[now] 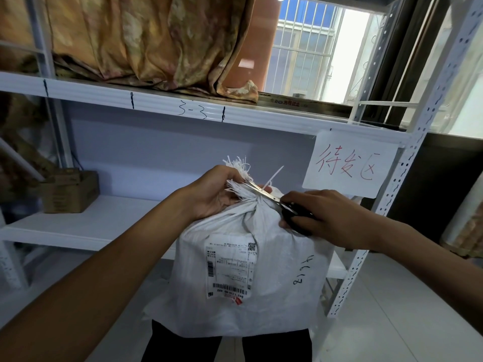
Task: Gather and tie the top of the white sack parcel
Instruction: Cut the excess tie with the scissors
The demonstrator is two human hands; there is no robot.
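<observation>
A white woven sack parcel (282, 296) with a shipping label (230, 270) stands upright in front of me. Its top is bunched into a frayed neck (239, 169). My left hand (217, 192) grips that gathered neck from the left. A white tie strip (273, 176) sticks up from the neck. My right hand (321, 215) holds black-handled scissors (264, 193), whose blades lie across the neck at the tie.
A white metal shelf unit (109, 223) stands behind the sack, with a cardboard box (69, 192) on its left. A paper sign with red writing (350, 164) hangs on the right post. A curtain (146, 40) lies on the upper shelf. Below is a tiled floor (392, 322).
</observation>
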